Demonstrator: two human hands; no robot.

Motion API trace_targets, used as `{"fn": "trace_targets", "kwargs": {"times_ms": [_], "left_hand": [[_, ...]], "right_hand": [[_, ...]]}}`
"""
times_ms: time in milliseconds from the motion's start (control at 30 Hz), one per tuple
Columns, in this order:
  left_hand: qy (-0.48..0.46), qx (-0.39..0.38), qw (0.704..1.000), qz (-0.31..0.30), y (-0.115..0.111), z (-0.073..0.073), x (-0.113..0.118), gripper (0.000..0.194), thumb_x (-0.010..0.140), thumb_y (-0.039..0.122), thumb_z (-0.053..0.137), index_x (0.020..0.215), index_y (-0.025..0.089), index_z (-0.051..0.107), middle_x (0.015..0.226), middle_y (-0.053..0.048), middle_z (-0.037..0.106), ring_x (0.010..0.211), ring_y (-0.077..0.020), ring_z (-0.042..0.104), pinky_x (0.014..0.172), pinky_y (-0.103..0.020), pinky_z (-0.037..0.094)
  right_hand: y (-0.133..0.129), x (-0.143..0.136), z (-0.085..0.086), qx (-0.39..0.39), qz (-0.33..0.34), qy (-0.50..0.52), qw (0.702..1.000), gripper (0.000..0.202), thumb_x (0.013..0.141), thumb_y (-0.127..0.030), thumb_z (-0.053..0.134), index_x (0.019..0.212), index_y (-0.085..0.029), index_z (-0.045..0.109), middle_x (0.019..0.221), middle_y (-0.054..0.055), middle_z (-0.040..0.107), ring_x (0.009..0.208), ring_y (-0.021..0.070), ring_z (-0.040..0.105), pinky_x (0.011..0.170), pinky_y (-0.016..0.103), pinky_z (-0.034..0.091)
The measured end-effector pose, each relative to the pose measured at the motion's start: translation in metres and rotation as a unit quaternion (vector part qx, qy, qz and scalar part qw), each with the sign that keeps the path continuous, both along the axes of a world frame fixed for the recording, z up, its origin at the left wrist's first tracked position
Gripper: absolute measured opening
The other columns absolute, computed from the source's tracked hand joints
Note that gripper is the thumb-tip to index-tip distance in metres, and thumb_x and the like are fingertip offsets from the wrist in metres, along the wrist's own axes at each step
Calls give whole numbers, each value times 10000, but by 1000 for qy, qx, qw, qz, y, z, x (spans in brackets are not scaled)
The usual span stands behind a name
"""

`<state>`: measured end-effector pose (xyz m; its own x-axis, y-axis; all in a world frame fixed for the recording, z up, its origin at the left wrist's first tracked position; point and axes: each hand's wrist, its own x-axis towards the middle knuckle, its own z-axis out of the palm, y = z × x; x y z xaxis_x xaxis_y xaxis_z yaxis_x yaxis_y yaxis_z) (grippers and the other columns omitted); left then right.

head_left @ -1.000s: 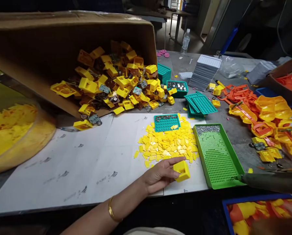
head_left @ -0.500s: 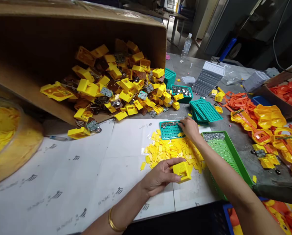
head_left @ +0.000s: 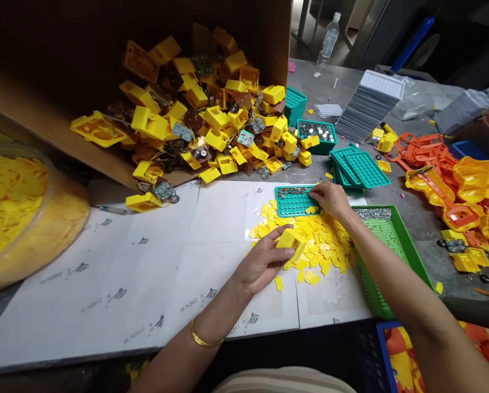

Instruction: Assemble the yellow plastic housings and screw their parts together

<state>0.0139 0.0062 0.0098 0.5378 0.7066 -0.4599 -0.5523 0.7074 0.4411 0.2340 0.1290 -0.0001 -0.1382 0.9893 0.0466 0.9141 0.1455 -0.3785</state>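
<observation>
My left hand holds a small yellow plastic housing between thumb and fingers, tilted, above a spread of flat yellow plastic pieces. My right hand is at the right end of a teal dimpled tray, its fingertips pinched together near the upper rows. Whatever may be between those fingertips is too small to make out. Small round metal discs, like button cells, line the tray's upper rows. One yellow piece lies on the tray's lower right.
A cardboard box on its side spills yellow housings with wires and circuit boards. Right of my right forearm lies a green perforated basket with small metal parts. Behind stand teal trays, a disc-filled container and stacked grey trays. Left is a round tub.
The camera view has dipped and shifted. My left hand has tilted the yellow housing and sits higher in view. My right hand stays at the teal tray, fingertips still near the discs.
</observation>
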Motion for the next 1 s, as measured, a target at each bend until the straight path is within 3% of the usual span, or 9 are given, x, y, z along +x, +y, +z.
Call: {"fn": "trace_targets", "kwargs": {"times_ms": [133,300,467,633,767,867,1000], "left_hand": [[54,11,997,52,1,3,0,499,676,66,738,1067,225,472,1022,-25,651,994,-207,666,918,-367,501],[124,49,987,94,2,4,-1,383,770,170,680,1129,192,548,1080,-44,609,956,-175,649,835,-304,539],[128,69,983,111,-2,2,2,367,784,239,672,1133,197,568,924,-10,628,857,-132,630,850,-303,529],[185,112,969,123,-7,-2,5,400,753,251,714,1119,214,559,858,8,644,852,-138,633,883,-331,515],[202,127,963,127,-8,-3,6,411,757,255,710,1132,210,547,927,-11,658,893,-152,634,878,-332,519],[186,98,969,130,-6,-2,4,415,755,227,702,1137,196,542,909,-11,659,880,-142,637,868,-312,523],[153,70,977,129,-3,1,2,400,745,206,708,1116,184,561,846,6,635,831,-125,634,865,-315,531]], "right_hand": [[-16,-6,11,10,-5,57,998,160,844,-227,604,896,-141,729,855,81,706,730,153,613,683,290,459],[-74,-39,38,19,70,247,966,112,824,-272,655,822,-179,717,818,35,707,739,134,646,645,258,520],[-112,-64,43,93,122,108,982,165,896,-238,559,841,-175,702,843,47,680,700,125,630,561,237,476],[-118,-72,35,130,105,-67,984,221,928,-225,490,851,-176,691,844,54,664,585,116,577,422,251,275],[-118,-73,37,107,98,-102,984,208,918,-222,508,850,-187,701,883,57,668,543,105,558,410,261,216],[-115,-69,39,80,100,-40,991,161,893,-234,557,865,-203,713,884,47,680,594,122,596,445,245,314],[-109,-59,38,13,76,165,983,119,841,-188,613,875,-206,726,878,42,704,765,151,654,653,275,508]]}}
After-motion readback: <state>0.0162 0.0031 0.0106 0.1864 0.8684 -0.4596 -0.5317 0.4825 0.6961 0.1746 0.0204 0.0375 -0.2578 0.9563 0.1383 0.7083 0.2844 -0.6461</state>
